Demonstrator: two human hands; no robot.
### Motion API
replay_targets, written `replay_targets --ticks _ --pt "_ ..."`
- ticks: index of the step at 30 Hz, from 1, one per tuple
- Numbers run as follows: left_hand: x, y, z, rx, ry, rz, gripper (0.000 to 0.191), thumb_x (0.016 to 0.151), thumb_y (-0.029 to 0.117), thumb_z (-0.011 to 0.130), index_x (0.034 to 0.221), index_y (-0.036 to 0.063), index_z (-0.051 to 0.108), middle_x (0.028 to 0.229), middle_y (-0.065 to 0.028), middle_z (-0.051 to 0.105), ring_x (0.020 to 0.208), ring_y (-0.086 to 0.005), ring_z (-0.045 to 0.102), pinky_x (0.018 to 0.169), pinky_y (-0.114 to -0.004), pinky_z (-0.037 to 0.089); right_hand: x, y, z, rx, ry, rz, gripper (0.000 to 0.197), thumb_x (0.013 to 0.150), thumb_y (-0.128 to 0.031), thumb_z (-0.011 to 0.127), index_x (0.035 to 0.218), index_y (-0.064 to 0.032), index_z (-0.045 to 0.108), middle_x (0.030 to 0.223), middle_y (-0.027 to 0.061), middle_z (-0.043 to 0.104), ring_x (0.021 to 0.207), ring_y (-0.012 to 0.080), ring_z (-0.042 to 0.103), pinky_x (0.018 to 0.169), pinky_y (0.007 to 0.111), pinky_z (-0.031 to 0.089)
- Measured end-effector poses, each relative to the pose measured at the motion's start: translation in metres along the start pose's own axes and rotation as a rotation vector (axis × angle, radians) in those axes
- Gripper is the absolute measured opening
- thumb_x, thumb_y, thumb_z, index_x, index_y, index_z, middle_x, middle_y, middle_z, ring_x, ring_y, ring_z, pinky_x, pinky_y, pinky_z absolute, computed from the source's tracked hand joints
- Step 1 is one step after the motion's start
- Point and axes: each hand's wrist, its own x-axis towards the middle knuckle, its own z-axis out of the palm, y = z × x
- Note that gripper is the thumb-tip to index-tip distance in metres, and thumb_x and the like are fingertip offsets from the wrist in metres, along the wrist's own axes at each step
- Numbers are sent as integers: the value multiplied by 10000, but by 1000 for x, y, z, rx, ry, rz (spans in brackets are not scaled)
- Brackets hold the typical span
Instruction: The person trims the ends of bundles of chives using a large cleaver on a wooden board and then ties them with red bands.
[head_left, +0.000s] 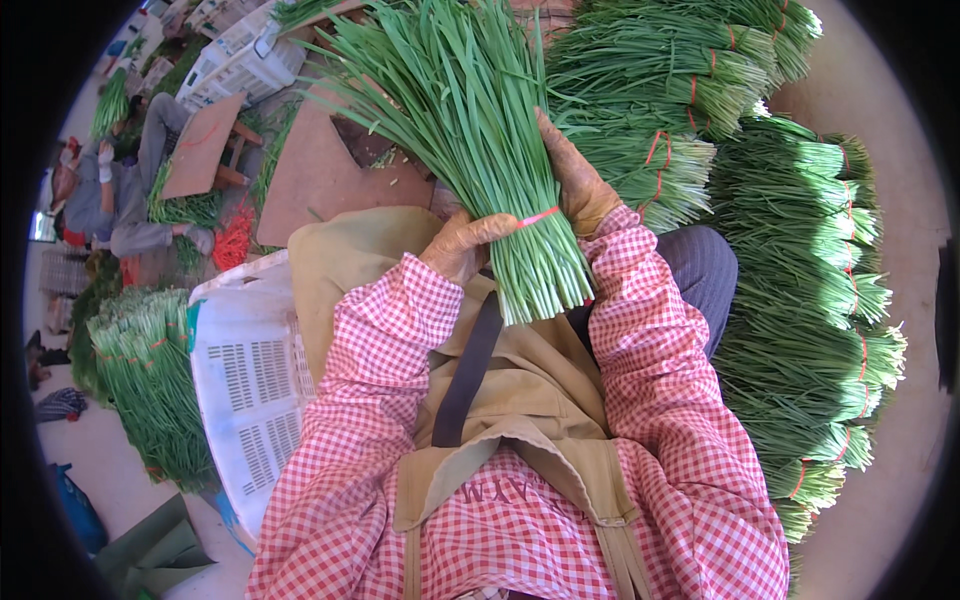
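A thick bundle of garlic chives (480, 127) is in both my hands above my lap, its cut pale ends toward me and its leaf tips pointing away. A red band (538, 217) circles it near the cut ends. My left hand (461, 241), in a stained brownish glove, grips the left side with the thumb over the stems by the band. On the right side, my right hand (576, 180), gloved the same way, presses along the stems with its fingers partly hidden behind them. Beneath the bundle lie a tan apron (517, 375) and a dark strap (469, 371).
Banded chive bundles (795, 300) are stacked along my right. At my left stands a white plastic crate (247, 390), with more upright bundles (150, 375) beyond it. A brown board (322, 172), red ties (234, 236) and a seated co-worker (105, 187) are ahead left.
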Motion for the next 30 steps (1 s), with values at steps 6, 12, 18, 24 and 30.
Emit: replay_targets --ticks 6,12,18,24,30 --pt "9 -7 -17 -96 241 117 630 771 269 762 1271 -5 496 1174 -90 597 1050 -203 602 964 -359 485 9 -16 -24 -1326 733 -349 478 928 -471 560 1089 -29 646 913 117 678 816 203 634 774 332 488" --pt "13 -15 -25 -132 343 167 556 796 153 747 1270 8 494 1151 -71 600 1043 -185 599 930 -332 499 -7 16 41 -1314 248 -766 188 855 -230 667 972 -85 683 816 98 664 718 229 652 670 327 517" --pt "14 -16 -19 -158 361 279 646 783 71 753 1345 56 436 1236 -77 578 1122 -208 574 954 -339 492 0 28 56 -1757 147 -752 218 795 -191 714 997 -112 694 803 73 586 733 239 614 689 342 502" --pt "14 -17 -24 -183 356 310 629 771 24 756 1324 57 459 1220 -75 589 1106 -205 582 922 -324 512 2 36 57 -1652 131 -730 127 837 -172 667 904 -68 638 817 91 597 742 262 611 672 337 490" --pt "9 -18 -59 -88 296 259 643 753 77 789 1300 41 453 1162 -96 601 1030 -199 602 844 -320 535 -26 32 83 -389 -310 32 189 960 -202 565 855 -44 567 753 36 603 520 13 457 419 175 283"
